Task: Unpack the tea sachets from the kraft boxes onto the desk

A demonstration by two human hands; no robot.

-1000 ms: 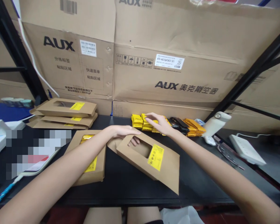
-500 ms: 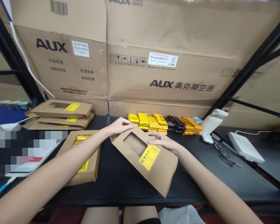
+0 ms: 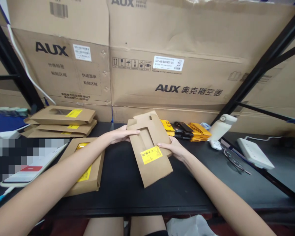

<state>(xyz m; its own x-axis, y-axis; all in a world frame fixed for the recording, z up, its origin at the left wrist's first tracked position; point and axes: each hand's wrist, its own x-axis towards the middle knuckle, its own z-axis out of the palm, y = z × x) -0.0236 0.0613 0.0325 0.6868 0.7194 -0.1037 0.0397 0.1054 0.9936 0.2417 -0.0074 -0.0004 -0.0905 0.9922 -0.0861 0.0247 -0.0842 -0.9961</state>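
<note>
Between both hands a brown kraft paper box [image 3: 153, 168] with a cut-out window and a yellow label is held tilted above the black table. My left hand [image 3: 120, 134] grips its upper left edge, thumb on the front beside the window. On the right edge, my right hand [image 3: 175, 149] closes with its thumb near the label; most of its fingers are behind the box. The top flap of the box stands up. Beside my left forearm lies another kraft box [image 3: 98, 170], with yellow packets showing through its window. Behind the held box are yellow packets [image 3: 167, 126], partly hidden.
Several flat kraft boxes [image 3: 61, 114] are stacked at the back left. Black packets [image 3: 183, 129] and orange packets [image 3: 199, 131] lie at the back, near a white bottle [image 3: 222, 127]. Glasses [image 3: 236, 162] and a power strip [image 3: 255, 152] sit right; a phone [image 3: 34, 168] lies left.
The held box has turned more upright, and its top flap now shows raised. My right hand has shifted to its right edge, and my left hand now holds the left edge.
</note>
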